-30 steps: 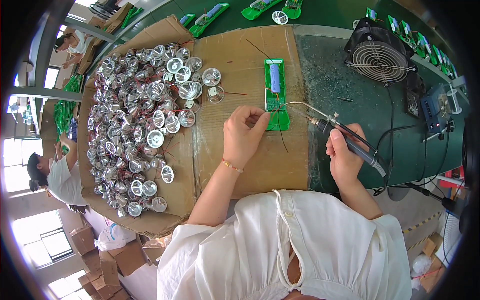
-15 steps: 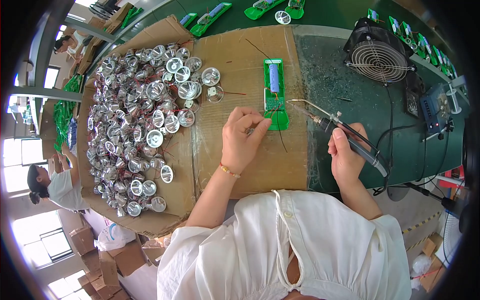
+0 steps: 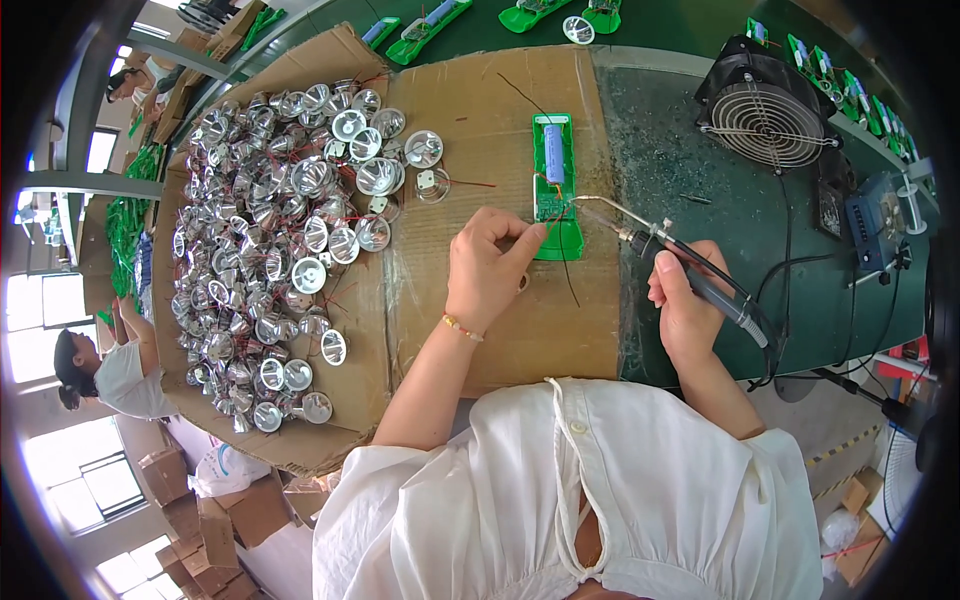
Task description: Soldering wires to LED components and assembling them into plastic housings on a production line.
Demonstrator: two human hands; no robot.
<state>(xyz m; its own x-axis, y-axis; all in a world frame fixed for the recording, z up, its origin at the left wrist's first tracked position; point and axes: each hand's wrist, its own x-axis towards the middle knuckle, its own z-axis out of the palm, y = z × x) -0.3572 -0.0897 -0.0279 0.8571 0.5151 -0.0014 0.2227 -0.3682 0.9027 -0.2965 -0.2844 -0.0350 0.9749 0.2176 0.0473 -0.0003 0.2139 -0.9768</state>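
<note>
A green plastic housing point(image 3: 567, 244) lies on the cardboard with its open side up. In it sit a blue cylindrical battery cell point(image 3: 553, 153) and a small green circuit board point(image 3: 550, 208) with thin wires. My left hand point(image 3: 490, 258) is at the housing's lower left, thumb and forefinger pinched on a thin red wire that runs to the board. My right hand point(image 3: 688, 310) is closed around a soldering iron point(image 3: 700, 285) with a thin metal feed tube point(image 3: 620, 208) along it. The tips of iron and tube are at the board's right edge.
A cardboard box point(image 3: 350, 420) at left holds many silver reflector cups point(image 3: 313, 178) with red wires. At right are a black fan point(image 3: 765, 120), a blue control box point(image 3: 875, 222) and cables. More green housings point(image 3: 425, 35) line the far side. Another person point(image 3: 115, 370) works at left.
My right hand has brought the iron and feed tube leftward, from just beside the housing onto the board's edge. My left hand has shifted slightly closer to the board, still pinched.
</note>
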